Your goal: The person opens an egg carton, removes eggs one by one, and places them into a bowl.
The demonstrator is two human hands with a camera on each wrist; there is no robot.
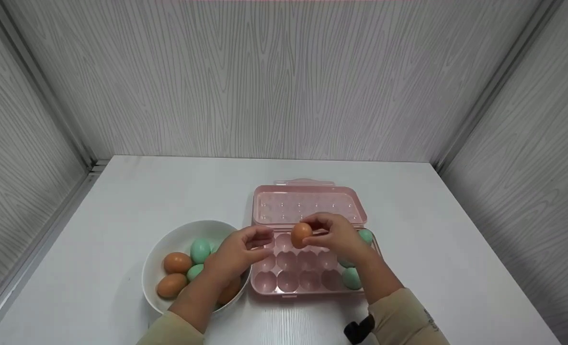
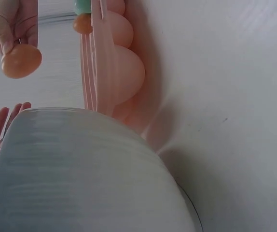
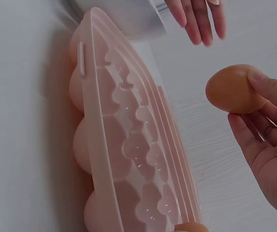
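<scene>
At near left, a white bowl (image 1: 178, 236) holds brown and green eggs (image 1: 177, 263); the left hand (image 1: 236, 251), fingers loosely extended, is by its right rim. Rightward, the right hand (image 1: 336, 235) pinches a brown egg (image 1: 300, 235) above the pink carton (image 1: 287, 281), its lid (image 1: 308, 205) at the far side.

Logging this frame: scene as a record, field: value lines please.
surface: white table
left side: white bowl holding brown eggs and green eggs
right side: pink egg carton, lid open, more green eggs at its right end
right hand: pinches one brown egg above the carton
left hand: empty, near the bowl's right rim
</scene>
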